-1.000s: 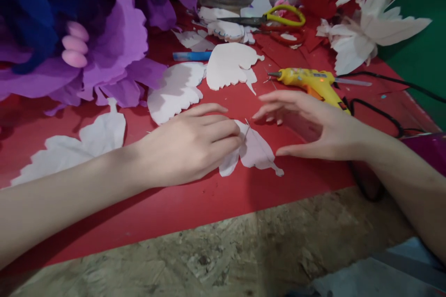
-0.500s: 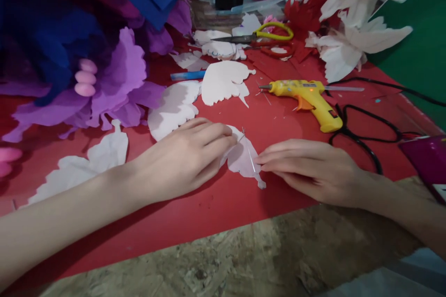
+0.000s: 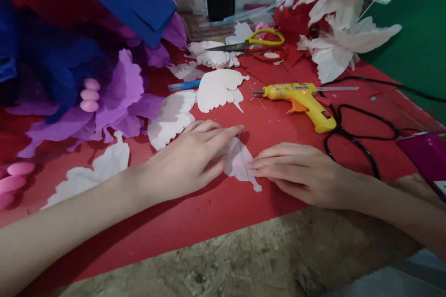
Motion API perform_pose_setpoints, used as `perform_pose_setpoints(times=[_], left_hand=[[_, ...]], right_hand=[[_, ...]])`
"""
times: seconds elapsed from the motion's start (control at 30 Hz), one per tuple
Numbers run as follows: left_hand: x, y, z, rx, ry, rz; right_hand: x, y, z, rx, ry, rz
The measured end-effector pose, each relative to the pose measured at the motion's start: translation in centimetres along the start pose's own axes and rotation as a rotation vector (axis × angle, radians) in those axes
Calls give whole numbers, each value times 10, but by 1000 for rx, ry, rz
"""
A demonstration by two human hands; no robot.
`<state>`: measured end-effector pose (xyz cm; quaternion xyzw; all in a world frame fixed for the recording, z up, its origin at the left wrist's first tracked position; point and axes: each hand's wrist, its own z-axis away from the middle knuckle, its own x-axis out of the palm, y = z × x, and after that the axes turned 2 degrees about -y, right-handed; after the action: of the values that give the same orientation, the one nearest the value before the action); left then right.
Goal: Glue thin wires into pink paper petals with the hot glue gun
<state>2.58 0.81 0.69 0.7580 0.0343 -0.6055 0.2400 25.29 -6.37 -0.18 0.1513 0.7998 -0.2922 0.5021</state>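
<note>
A white scalloped paper cutout (image 3: 237,160) with a narrow stem end lies on the red table covering. Along it runs a thin straight wire (image 3: 243,155). My left hand (image 3: 198,158) is closed over the far part of the cutout, its index finger stretched across the wire's upper end; the thumb is hidden. From the other side, my right hand (image 3: 296,169) has its fingers pressed together, the tips at the cutout's edge beside the wire. Two more white cutouts, one flat (image 3: 218,90) and one partly behind my left hand (image 3: 170,118), lie beyond.
A yellow glue gun (image 3: 299,97) with a black cord (image 3: 369,137) lies at right. Yellow-handled scissors (image 3: 266,37) and a blue pen (image 3: 184,85) are farther back. Purple petals (image 3: 121,83) and blue sheets (image 3: 121,0) crowd the left; white paper flowers (image 3: 337,41) stand back right.
My left index finger has stretched forward over the wire's upper end. My right fingertips have come onto the cutout's edge. The whole view has shifted slightly.
</note>
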Motion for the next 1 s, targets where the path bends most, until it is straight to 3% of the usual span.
perform_pose_setpoints(times=[0.3, 0.67, 1.0], left_hand=[[-2, 3, -2, -14, -27, -1], [3, 0, -4, 51, 4, -40], [4, -2, -1, 45, 28, -37]], right_hand=[[0, 1, 0, -31, 29, -4], [6, -3, -3, -77, -124, 28], [6, -2, -2, -68, -112, 12]])
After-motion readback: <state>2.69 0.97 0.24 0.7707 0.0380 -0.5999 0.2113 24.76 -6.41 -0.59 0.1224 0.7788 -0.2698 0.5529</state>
